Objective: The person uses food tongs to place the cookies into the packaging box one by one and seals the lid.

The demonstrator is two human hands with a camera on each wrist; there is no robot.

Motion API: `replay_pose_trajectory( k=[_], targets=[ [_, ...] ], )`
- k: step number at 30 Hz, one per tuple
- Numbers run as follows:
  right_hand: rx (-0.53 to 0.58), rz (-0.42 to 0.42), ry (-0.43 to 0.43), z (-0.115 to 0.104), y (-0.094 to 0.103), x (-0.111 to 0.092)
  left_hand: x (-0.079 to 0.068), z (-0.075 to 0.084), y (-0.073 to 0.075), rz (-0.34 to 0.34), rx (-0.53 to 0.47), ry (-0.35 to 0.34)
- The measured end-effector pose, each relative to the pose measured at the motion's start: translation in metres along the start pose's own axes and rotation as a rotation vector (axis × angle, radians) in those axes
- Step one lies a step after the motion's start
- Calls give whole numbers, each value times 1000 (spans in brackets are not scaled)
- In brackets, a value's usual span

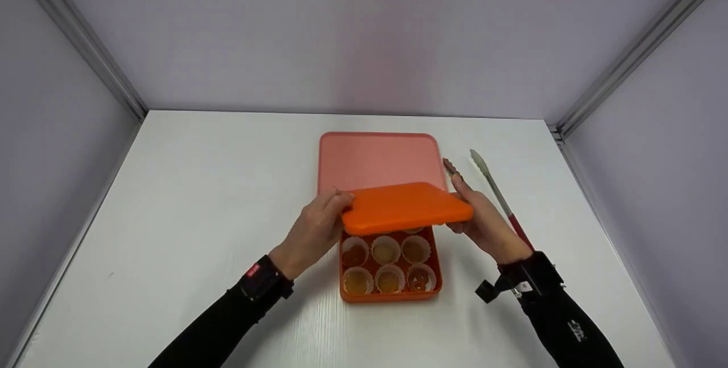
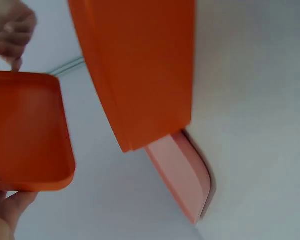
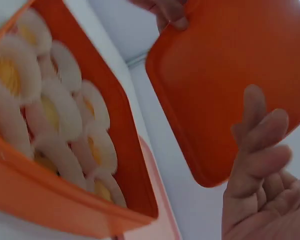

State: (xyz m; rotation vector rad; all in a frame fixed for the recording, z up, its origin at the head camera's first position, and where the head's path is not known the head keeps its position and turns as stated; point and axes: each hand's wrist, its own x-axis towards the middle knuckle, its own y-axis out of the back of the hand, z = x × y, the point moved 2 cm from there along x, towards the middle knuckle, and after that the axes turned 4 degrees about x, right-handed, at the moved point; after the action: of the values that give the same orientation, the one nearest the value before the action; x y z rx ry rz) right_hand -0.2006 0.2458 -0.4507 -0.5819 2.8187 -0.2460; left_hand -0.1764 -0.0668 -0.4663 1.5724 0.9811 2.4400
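Observation:
An orange lid (image 1: 406, 206) is tilted above the open orange box (image 1: 392, 297), covering its far part in the head view. My left hand (image 1: 315, 226) grips the lid's left edge. At the right edge, my right hand (image 1: 486, 223) holds the lid, its thumb pointing up by the far corner and its fingers underneath. The right wrist view shows those fingers (image 3: 262, 135) in front of the lid's underside (image 3: 230, 75). Inside the box stand several white paper cups (image 1: 386, 250) with yellow and brownish contents.
Behind the box lies a flat pink tray or lid (image 1: 378, 157). Tongs (image 1: 497, 189) with a red handle and grey tips rest on the white table (image 1: 227, 186), partly hidden by my right hand. Pale walls (image 1: 256, 32) enclose the table at the back and sides.

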Motion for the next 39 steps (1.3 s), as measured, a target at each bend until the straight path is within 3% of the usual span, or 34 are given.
replay_pose_trajectory(
  k=[2, 5, 7, 10, 12, 15, 17, 19, 21, 27, 35, 39],
  targets=[
    [51, -38, -20, 3, 1, -2, 0, 1, 0, 1, 36, -47],
    [131, -86, -38, 7, 3, -5, 0, 3, -1, 16, 47, -27],
    [175, -105, -34, 11, 3, -7, -3, 4, -2, 17, 20, 51],
    [174, -129, -9, 15, 4, -9, -9, 7, -3, -9, -106, 243],
    [160, -127, 2, 17, 3, -11, -14, 8, -3, -40, -297, 412],
    [140, -96, 15, 21, 3, -13, -20, 10, -3, -83, -729, 670],
    [125, -67, 17, 23, 3, -15, -22, 13, -2, -89, -963, 822],
    [89, -44, 12, 25, 3, -16, -24, 14, -2, -96, -1081, 919],
    [8, -28, 5, 29, 3, -18, -26, 14, -2, -117, -1068, 958],
    [-294, 47, 37, 34, 0, -22, -39, 14, -5, -273, -783, 947],
    [-512, 58, 70, 43, -3, -22, -46, 15, -7, -350, -642, 963],
    [-544, 62, 97, 36, -12, -27, -46, 16, -5, -364, -581, 958]
  ],
)
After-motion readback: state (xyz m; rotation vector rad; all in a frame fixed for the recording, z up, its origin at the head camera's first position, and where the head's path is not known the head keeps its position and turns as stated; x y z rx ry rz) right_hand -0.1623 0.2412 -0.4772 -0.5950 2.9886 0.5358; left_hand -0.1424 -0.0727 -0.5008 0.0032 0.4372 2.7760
